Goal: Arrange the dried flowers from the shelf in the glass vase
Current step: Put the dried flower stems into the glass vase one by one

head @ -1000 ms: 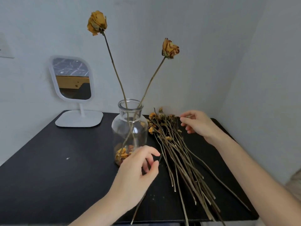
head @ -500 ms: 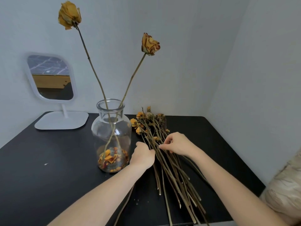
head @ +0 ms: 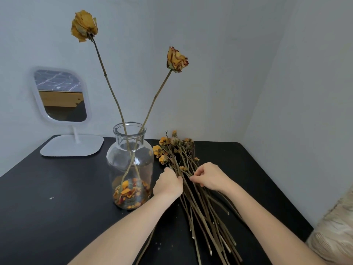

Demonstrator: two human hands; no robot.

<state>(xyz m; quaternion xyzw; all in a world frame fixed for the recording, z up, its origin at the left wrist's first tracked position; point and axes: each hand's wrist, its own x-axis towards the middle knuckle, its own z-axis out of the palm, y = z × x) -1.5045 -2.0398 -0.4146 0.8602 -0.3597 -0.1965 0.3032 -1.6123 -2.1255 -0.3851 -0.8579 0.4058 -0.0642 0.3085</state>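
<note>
Both hands had closed in on the stems (head: 202, 213): our right hand (head: 209, 177) pinched one, our left hand (head: 168, 185) lay against them, grip hidden. They ran from the tabletop's (head: 57, 207) back edge to its front, just right of the vase (head: 129, 165). We were probably singling out the next flower.

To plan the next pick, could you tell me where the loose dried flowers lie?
In the head view, the loose dried flowers lie on the black table, just right of the glass vase, heads toward the back wall.
</note>
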